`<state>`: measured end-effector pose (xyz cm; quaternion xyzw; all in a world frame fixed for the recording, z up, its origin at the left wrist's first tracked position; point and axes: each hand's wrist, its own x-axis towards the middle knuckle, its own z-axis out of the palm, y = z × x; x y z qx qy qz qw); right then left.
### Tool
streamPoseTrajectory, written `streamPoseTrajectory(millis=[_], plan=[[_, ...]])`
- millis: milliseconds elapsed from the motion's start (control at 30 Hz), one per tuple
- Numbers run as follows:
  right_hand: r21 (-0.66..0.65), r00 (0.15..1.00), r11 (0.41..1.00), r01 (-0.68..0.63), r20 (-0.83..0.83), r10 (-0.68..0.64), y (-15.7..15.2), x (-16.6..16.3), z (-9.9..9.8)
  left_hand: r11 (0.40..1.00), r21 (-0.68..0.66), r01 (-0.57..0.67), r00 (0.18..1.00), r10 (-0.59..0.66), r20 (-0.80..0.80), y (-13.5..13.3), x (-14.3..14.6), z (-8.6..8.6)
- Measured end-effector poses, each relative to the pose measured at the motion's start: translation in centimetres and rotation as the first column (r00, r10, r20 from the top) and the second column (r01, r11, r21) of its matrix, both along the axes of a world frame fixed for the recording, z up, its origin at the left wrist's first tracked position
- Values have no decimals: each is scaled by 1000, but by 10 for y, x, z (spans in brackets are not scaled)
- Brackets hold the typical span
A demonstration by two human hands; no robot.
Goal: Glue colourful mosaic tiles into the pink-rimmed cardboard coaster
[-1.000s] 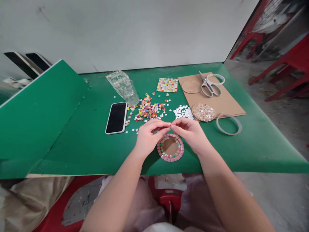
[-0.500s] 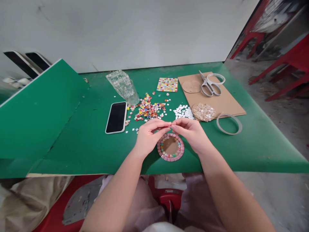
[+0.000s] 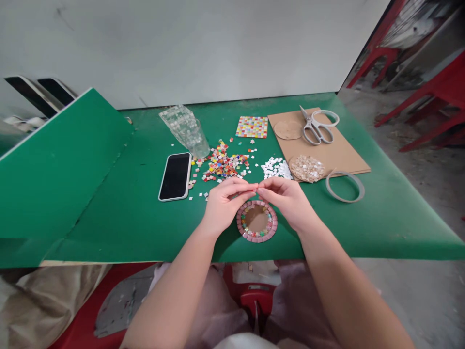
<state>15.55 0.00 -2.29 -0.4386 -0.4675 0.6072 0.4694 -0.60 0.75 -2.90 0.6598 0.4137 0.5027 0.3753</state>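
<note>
My left hand [image 3: 225,201] and my right hand [image 3: 285,198] meet fingertip to fingertip, both pinched closed over something too small to make out. Just below them on the table lies a round cardboard coaster [image 3: 256,220]. Pink square tiles [image 3: 257,239] ring its edge, with small colourful star-shaped pieces [image 3: 263,233] in a second ring inside; the middle is bare brown cardboard. Beyond my left hand spreads a heap of multicoloured mosaic tiles [image 3: 223,162]. White square tiles [image 3: 276,168] lie in a pile past my right hand.
A phone [image 3: 175,177] lies left of the tiles, near a clear plastic bag [image 3: 187,128]. Behind sits a colourful tile sheet [image 3: 252,127]. On the right, cardboard sheets [image 3: 337,150] hold scissors [image 3: 315,131], a tape roll and a tile-filled disc [image 3: 307,168]; another tape roll [image 3: 359,188] lies beside them.
Almost nothing differs. My hands keep the same pinched pose above the coaster, with at most a slight shift of the fingertips.
</note>
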Motion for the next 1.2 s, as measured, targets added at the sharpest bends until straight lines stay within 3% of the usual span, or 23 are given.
streamPoseTrajectory(millis=[500, 700, 800, 967, 1067, 1200], plan=[[39, 999, 999, 21, 46, -23, 0, -3, -5, 1000, -11, -7, 999, 7, 42, 0, 4, -1], [125, 983, 988, 89, 151, -107, -2, -5, 1, 988, -151, -30, 991, 49, 124, 0, 4, -2], [302, 931, 944, 134, 287, -224, -5, -6, 5, 965, -262, -18, 981, 67, 180, -1, 5, 0], [606, 820, 794, 53, 427, -381, -8, -7, 6, 955, -296, -26, 980, 84, 182, -2, 6, 3], [652, 808, 758, 21, 436, -397, -7, -7, 5, 964, -263, -26, 984, 72, 166, -2, 5, 2], [649, 795, 761, 4, 459, -396, -6, -6, 2, 983, -186, -2, 989, 30, 147, -2, 3, -1]])
